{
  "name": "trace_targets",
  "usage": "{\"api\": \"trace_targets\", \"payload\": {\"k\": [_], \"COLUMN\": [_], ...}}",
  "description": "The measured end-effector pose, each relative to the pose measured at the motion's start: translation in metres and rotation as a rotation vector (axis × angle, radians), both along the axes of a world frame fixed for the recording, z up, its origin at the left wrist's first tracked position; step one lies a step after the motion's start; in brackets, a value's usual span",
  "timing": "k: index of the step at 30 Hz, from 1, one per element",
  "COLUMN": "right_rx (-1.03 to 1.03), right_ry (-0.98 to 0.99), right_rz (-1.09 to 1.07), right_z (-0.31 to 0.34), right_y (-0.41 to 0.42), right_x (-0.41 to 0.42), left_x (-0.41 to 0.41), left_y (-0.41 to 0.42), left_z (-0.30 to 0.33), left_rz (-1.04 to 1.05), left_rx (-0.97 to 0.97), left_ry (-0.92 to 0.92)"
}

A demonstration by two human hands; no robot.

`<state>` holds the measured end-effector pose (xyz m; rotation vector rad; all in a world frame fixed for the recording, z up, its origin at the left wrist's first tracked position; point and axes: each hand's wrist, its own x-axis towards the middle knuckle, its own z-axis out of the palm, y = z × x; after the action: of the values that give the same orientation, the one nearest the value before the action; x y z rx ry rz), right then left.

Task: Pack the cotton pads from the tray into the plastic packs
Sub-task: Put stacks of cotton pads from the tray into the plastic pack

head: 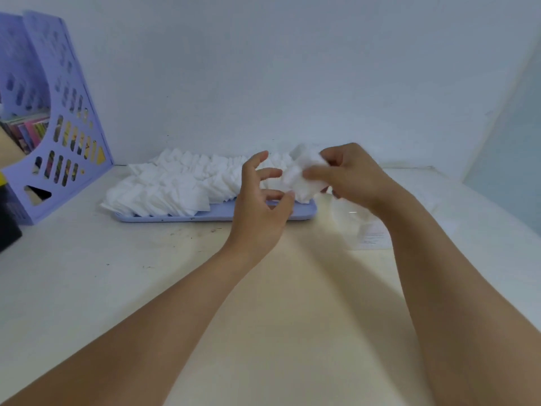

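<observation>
A lilac tray (210,214) lies on the table near the back wall, heaped with several white square cotton pads (175,183). Over the tray's right end my right hand (351,174) grips a small bunch of cotton pads (303,177) between thumb and fingers. My left hand (260,206) hovers just left of that bunch with its fingers spread and loosely bent, holding nothing. Clear plastic packs (351,221) with a printed label lie flat on the table right of the tray, partly hidden under my right wrist.
A lilac perforated file holder (55,136) with books inside stands at the back left. A dark object (7,227) sits at the left edge. A pale wall panel (509,148) rises at the right. The cream tabletop (205,288) stretches toward me.
</observation>
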<state>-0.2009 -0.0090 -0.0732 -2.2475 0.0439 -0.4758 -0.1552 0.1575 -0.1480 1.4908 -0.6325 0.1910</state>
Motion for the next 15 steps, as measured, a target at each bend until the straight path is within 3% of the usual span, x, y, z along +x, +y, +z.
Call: {"api": "trace_targets", "payload": {"k": [2,5,8,15], "right_rx": [0.046,0.039,0.006,-0.177], "right_ry": [-0.048,0.046,0.16,0.392], "right_rz": [-0.19,-0.422,-0.496,-0.441], "right_z": [0.008,0.014,0.012,0.002], "right_y": [-0.024,-0.059,-0.072,-0.073], "right_x": [-0.009,-0.026,-0.034,-0.026], "left_x": [-0.001,-0.001,-0.007,-0.012], "left_y": [-0.005,-0.012,-0.029,-0.066], "left_z": [-0.002,-0.002,0.01,0.0], "left_rz": [0.063,-0.002,-0.099,-0.169], "left_rx": [0.071,0.327,0.51,0.65], "left_ry": [-0.088,-0.316,-0.499,-0.469]}}
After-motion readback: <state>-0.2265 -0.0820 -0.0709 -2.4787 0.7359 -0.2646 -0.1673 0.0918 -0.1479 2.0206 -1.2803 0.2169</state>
